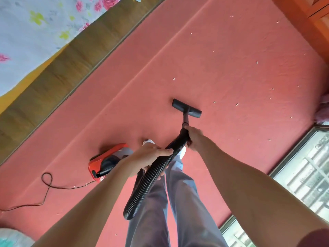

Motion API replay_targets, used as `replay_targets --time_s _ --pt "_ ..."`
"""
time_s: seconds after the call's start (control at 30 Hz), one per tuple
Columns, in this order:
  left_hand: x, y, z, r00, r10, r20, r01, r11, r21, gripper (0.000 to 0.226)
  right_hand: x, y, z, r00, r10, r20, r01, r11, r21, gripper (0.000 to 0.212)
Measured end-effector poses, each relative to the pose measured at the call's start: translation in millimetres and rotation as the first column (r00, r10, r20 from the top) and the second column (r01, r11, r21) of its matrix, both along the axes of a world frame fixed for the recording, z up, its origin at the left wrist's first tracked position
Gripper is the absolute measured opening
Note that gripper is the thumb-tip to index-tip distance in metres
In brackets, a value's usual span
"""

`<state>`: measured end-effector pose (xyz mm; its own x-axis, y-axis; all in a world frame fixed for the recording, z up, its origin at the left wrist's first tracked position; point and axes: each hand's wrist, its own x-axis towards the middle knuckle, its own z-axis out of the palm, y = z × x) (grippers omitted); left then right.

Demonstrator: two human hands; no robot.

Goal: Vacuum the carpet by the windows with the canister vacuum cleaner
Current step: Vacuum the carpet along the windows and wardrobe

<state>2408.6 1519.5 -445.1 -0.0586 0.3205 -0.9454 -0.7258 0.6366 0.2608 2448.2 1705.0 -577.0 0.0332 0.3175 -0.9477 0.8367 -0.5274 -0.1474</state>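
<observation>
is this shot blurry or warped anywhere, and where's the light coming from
Head view: floor nozzle and carpet sharp; pink object at the right edge and the lower-left corner blurred; wide-angle stretch swells the forearms toward the bottom; soft, even daylight, likely from the windows, no glare.

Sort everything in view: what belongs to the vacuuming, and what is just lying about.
In the job: canister vacuum, power cord, black hose gripped by left hand and right hand, floor nozzle, carpet, white scraps.

Just there: flowered bedsheet, wooden bed side, window, wooden cabinet, pink fluffy thing.
</observation>
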Motion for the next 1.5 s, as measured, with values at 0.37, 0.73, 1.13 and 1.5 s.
replay_targets --time_s 0.37,0.73,1.13,1.5 --pt "-14.6 -5.3 -45.0 0.992 0.129 -0.001 -0.129 0.991 0.024 0.049 -39.6 -0.4 -23.9 0.997 0.081 -0.006 -0.079 0.985 0.153 0.027" --pt "-47.4 -30.7 -31.4 0.998 -0.033 0.06 0.023 0.987 0.157 0.031 -44.2 -7.2 0.6 0.992 0.121 0.023 -0.122 0.989 0.086 0.034" --pt "-68.2 -33.0 -16.2 0.983 0.181 0.039 -0.185 0.965 0.188 0.034 -100.6 -6.9 9.5 0.988 0.137 -0.064 -0.127 0.981 0.144 0.038" --pt "-74.3 -24.8 -48.1 0.954 0.296 -0.039 -0.294 0.955 0.043 0.044 -131.7 -15.6 -25.7 0.988 0.126 -0.086 -0.115 0.986 0.123 0.031"
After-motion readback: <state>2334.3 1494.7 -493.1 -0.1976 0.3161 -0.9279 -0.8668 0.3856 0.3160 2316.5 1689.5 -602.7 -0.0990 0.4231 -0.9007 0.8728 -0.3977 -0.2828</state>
